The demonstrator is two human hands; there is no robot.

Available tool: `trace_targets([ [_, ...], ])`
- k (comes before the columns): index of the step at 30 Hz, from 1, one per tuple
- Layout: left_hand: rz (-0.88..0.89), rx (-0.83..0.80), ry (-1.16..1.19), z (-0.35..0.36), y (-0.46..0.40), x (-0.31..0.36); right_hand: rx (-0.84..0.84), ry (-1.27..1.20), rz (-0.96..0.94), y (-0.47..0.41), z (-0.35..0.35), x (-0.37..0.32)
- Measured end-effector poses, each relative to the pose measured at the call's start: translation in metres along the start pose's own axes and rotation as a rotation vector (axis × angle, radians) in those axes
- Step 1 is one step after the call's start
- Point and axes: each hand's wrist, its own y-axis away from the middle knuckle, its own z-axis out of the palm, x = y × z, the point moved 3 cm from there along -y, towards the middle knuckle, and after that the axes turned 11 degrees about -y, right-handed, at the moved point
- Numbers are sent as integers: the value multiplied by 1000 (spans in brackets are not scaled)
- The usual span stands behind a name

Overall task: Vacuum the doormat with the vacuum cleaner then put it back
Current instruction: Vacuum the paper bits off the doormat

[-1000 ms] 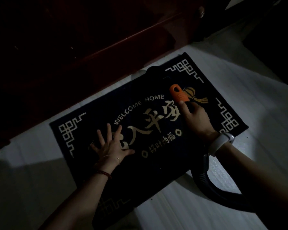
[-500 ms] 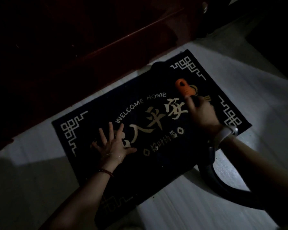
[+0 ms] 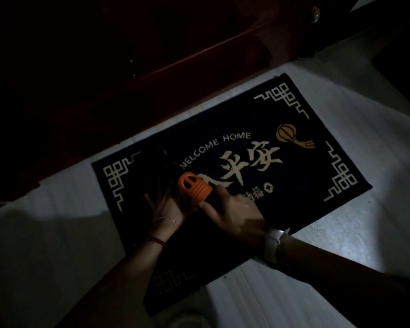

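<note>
A dark doormat (image 3: 305, 176) with pale corner patterns, "WELCOME HOME" lettering and an orange lantern design lies on the light floor. The vacuum cleaner's orange ribbed handle (image 3: 194, 187) is over the mat's left part, its dark nozzel end reaching toward the mat's far left. My right hand (image 3: 234, 213) grips the handle from behind. My left hand (image 3: 166, 205) lies flat on the mat, fingers spread, right beside and partly under the orange handle. The hose is hidden by my right arm.
A dark red wooden door (image 3: 128, 67) stands along the mat's far edge. Light tiled floor (image 3: 365, 245) surrounds the mat on the near and right sides. The scene is dim, with deep shadow at the lower left.
My right hand has swept the vacuum handle from the lantern design at the mat's right end across to the left part, beside my left hand. My left hand stayed pressed on the mat.
</note>
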Motion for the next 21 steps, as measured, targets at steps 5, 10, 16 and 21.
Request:
trace_targets([
  [5,-20,113,92,1,52,-70,147,-180,81,-7,-36,10],
  [10,-212,-44,-88,19,95,-113,78,-219,65,-27,-20,-9],
  [16,-243,-87,-132,15,95,-110,-80,-115,-104,12,45,-36],
  [21,-322,-131,-122,2,109,-114,-129,-256,-27,47,34,-28],
])
